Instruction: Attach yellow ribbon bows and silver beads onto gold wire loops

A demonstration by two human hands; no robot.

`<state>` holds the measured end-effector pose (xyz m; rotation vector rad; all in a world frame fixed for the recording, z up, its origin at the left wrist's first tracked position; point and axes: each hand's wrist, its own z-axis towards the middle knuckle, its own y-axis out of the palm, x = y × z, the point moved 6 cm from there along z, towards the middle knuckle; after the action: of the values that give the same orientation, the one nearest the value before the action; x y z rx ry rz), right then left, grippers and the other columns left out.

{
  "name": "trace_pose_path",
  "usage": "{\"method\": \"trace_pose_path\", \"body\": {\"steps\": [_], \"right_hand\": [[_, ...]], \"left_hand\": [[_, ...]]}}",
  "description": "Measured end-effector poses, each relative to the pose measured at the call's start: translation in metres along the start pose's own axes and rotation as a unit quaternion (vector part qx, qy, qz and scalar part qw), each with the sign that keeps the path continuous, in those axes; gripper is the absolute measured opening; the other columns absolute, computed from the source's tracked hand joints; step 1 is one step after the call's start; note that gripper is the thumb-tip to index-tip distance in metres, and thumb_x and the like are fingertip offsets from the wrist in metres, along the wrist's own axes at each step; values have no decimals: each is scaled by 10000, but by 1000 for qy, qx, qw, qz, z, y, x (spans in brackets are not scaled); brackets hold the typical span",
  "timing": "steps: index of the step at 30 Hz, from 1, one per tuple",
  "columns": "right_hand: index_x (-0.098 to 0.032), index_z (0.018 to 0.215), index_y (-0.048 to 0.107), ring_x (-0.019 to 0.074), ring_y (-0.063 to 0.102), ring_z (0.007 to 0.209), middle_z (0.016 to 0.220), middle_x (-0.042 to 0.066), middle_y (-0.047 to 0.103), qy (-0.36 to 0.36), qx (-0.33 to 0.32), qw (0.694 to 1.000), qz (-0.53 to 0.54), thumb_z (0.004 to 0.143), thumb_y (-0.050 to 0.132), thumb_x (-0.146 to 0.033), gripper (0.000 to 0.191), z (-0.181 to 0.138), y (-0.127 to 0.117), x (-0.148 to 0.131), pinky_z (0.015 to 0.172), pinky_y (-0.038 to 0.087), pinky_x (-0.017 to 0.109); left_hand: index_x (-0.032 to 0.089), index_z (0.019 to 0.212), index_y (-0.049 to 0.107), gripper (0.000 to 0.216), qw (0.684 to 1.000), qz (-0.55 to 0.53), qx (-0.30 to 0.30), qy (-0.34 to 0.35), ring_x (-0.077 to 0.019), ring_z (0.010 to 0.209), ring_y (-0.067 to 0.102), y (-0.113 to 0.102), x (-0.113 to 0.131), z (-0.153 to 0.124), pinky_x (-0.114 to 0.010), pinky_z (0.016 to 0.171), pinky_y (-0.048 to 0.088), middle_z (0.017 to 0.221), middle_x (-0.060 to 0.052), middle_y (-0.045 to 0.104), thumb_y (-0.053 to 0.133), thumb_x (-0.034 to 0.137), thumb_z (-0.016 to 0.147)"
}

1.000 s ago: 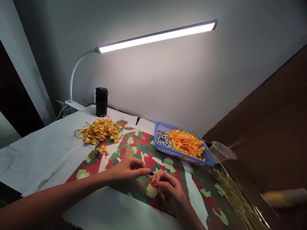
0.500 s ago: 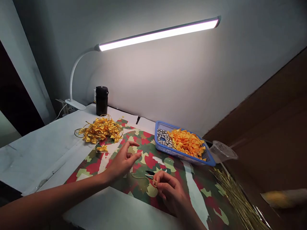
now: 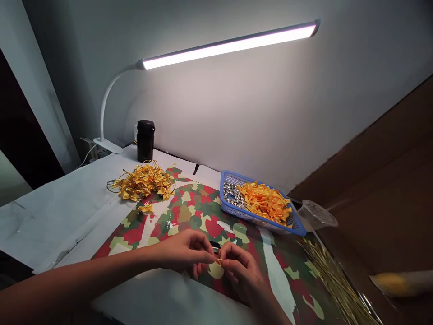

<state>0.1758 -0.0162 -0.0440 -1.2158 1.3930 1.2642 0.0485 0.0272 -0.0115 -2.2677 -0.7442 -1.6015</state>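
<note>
My left hand (image 3: 194, 250) and my right hand (image 3: 242, 267) meet at the front of the patterned sheet, fingertips almost touching. Both are closed in a pinch on a thin gold cord (image 3: 219, 260), which shows as a small bit between them. Most of the cord is hidden by my fingers. Just behind the fingertips lies a slim dark tool (image 3: 215, 246), partly covered, its kind unclear.
A blue basket (image 3: 264, 220) holds orange ribbon pieces (image 3: 265, 202) and silver beads (image 3: 233, 195). Yellow ribbon bows on gold cords (image 3: 145, 183) are heaped left. Gold cords (image 3: 333, 280) lie right, near a clear plastic cup (image 3: 316, 214). A black bottle (image 3: 145, 141) and lamp (image 3: 230, 45) stand behind.
My left hand has come down and right from an open, raised pose and closed on the cord beside my right hand. The right hand stays nearly in place.
</note>
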Motion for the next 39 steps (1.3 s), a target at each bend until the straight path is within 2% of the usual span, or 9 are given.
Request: {"method": "trace_pose_path", "body": {"steps": [6,12,21,27,31,36,39], "right_hand": [[-193,616,585,86,324,429,478,-74,375,-1,-2,1000,4,642,692,-398,232,0,0,1,417,267,213],[-189,623,595,88,335,445,498,-65,391,1,-7,1000,7,649,692,-381,217,0,0,1,427,276,215],[-187,609,594,90,334,462,527,-51,403,4,-20,1000,8,638,706,-370,217,1,1,1,436,268,225],[-189,606,584,82,298,444,518,-57,395,-3,-18,1000,17,628,694,-341,189,0,4,-4,424,242,223],[-193,644,581,75,271,431,526,-61,402,-19,-5,999,28,654,659,-352,178,-1,6,-11,425,248,221],[-193,714,612,109,383,510,608,-27,469,-57,18,998,8,704,662,-468,280,-5,5,-21,479,333,233],[-194,737,630,138,463,637,733,2,521,-84,30,996,-27,719,702,-420,238,-9,4,-23,564,388,237]], "left_hand": [[149,705,624,181,1000,20,22,10,-47,375,443,-4,4,-1,-153,332,312,500,85,517,703,309,674],[151,728,630,211,999,18,26,10,-57,284,368,-7,4,0,-151,251,261,392,104,451,687,348,680],[148,711,647,233,1000,-12,27,9,-72,227,328,-9,1,1,-164,216,231,297,111,408,711,361,641],[142,648,669,230,999,-28,44,-4,-49,239,352,-9,4,0,-158,242,250,342,103,450,764,345,594],[134,702,711,294,998,-29,50,-16,-56,247,374,-12,-1,2,-166,238,263,381,84,499,796,385,574],[135,737,733,348,998,-33,58,-20,-70,240,378,-17,-10,5,-176,235,264,375,74,493,800,437,579],[139,757,733,364,997,-39,63,-20,-72,249,385,-19,-13,6,-180,248,272,386,71,497,797,454,585]]}}
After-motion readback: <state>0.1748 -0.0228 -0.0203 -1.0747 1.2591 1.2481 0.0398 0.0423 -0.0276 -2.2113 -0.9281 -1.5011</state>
